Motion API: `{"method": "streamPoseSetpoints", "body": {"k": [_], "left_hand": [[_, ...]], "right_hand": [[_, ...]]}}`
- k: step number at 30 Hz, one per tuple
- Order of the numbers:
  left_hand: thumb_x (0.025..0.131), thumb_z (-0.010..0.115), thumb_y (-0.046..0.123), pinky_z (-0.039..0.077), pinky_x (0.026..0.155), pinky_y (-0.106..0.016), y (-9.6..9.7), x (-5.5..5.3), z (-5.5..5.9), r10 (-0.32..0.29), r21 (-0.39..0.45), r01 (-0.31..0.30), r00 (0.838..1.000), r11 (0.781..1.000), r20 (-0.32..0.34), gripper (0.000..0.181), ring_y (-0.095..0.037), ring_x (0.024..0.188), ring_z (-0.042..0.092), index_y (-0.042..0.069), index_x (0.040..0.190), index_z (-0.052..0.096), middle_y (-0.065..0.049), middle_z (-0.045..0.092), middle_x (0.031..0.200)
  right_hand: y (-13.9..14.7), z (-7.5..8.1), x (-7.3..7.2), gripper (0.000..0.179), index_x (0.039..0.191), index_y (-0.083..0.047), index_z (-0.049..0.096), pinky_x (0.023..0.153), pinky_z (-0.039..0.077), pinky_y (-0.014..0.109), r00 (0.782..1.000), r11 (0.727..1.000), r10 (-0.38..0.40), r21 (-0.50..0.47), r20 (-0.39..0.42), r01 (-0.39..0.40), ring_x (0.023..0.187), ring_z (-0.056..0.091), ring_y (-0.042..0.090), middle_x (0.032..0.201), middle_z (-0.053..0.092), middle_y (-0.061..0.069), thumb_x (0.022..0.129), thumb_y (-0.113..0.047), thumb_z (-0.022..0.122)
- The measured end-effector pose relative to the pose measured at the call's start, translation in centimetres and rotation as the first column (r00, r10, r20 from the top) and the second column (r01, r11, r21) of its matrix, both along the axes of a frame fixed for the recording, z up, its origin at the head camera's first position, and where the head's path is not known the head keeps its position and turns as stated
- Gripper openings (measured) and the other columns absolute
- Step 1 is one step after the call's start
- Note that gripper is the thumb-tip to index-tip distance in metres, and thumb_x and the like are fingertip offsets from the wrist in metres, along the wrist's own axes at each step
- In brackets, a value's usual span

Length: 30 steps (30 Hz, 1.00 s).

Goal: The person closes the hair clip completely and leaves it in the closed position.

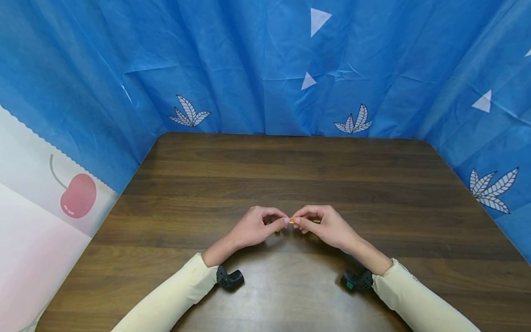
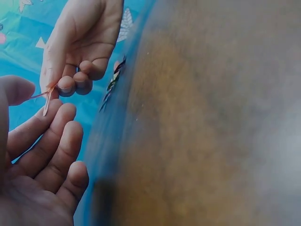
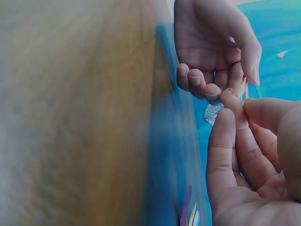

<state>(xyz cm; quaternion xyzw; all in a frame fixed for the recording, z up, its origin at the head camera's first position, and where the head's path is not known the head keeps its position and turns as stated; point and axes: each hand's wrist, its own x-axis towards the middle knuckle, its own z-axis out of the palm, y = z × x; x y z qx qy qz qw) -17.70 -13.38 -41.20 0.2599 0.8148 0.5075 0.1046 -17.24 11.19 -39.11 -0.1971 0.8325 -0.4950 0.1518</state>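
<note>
Thin orange strands [image 1: 292,221], narrow and flexible-looking, bridge the short gap between the two hands above the middle of the table. My left hand [image 1: 254,226] pinches one end between thumb and index finger. From the other side, my right hand [image 1: 326,226] pinches the strands between thumb and fingertips, and a bit of orange-yellow shows behind its thumb. In the left wrist view a flat loop of the strand [image 2: 47,104] hangs at the right fingertips, with a finer length running to the left thumb. Fingers hide much of the strands' shape.
A dark wooden table [image 1: 265,170] lies beneath the hands, backed by a blue patterned curtain [image 1: 249,55]. Dark twisted strands [image 2: 112,87] show along the edge in the left wrist view. Thin coloured pieces [image 3: 186,207] appear low in the right wrist view.
</note>
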Motion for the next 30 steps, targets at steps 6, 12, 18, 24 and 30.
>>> {"method": "streamPoseSetpoints", "body": {"k": [6,12,18,24,30], "left_hand": [[0.104,0.062,0.03,0.048,0.062,-0.024,-0.4,0.5,-0.3,-0.025,0.029,0.024,1.0,0.999,0.019,0.022,-0.015,0.074,0.07,0.015,0.109,0.078,0.001,0.076,0.09],[0.103,0.064,0.027,0.048,0.064,-0.023,-0.5,0.7,-0.4,-0.051,0.057,0.05,0.998,0.997,0.019,0.021,-0.015,0.072,0.07,0.011,0.104,0.078,0.0,0.076,0.086],[0.103,0.064,0.026,0.048,0.063,-0.022,-0.6,0.9,-0.5,-0.089,0.07,0.088,0.996,0.994,0.023,0.021,-0.014,0.07,0.069,0.01,0.101,0.077,-0.002,0.075,0.084],[0.103,0.064,0.025,0.048,0.063,-0.022,-0.8,1.0,-0.6,-0.105,0.078,0.102,0.994,0.992,0.034,0.02,-0.015,0.071,0.07,0.01,0.102,0.077,-0.002,0.076,0.086],[0.103,0.063,0.022,0.051,0.067,-0.024,-1.0,1.1,-0.8,-0.132,0.096,0.127,0.99,0.987,0.047,0.018,-0.014,0.074,0.069,0.011,0.101,0.077,-0.001,0.076,0.088]], "right_hand": [[-0.3,-0.2,0.7,0.021,0.113,-0.021,0.075,0.079,0.061,0.035,1.0,1.0,-0.01,-0.005,0.001,0.01,0.089,0.072,0.023,0.103,0.075,0.002,0.102,-0.036,0.065],[-0.5,-0.2,1.4,0.019,0.112,-0.018,0.075,0.079,0.061,0.035,1.0,0.999,-0.012,-0.044,0.008,0.012,0.087,0.072,0.025,0.102,0.074,0.005,0.102,-0.032,0.067],[-0.6,-0.3,2.0,0.019,0.112,-0.014,0.074,0.078,0.061,0.035,0.999,0.996,-0.004,-0.085,0.035,0.007,0.086,0.072,0.027,0.101,0.075,0.009,0.102,-0.028,0.067],[-0.9,-0.4,2.4,0.018,0.112,-0.012,0.074,0.076,0.062,0.036,0.999,0.993,-0.008,-0.121,0.045,0.013,0.083,0.072,0.025,0.1,0.075,0.01,0.102,-0.025,0.067],[-1.3,-0.8,2.9,0.017,0.109,-0.01,0.074,0.075,0.062,0.035,0.997,0.988,-0.025,-0.15,0.067,0.035,0.081,0.072,0.023,0.097,0.074,0.012,0.102,-0.023,0.067]]}}
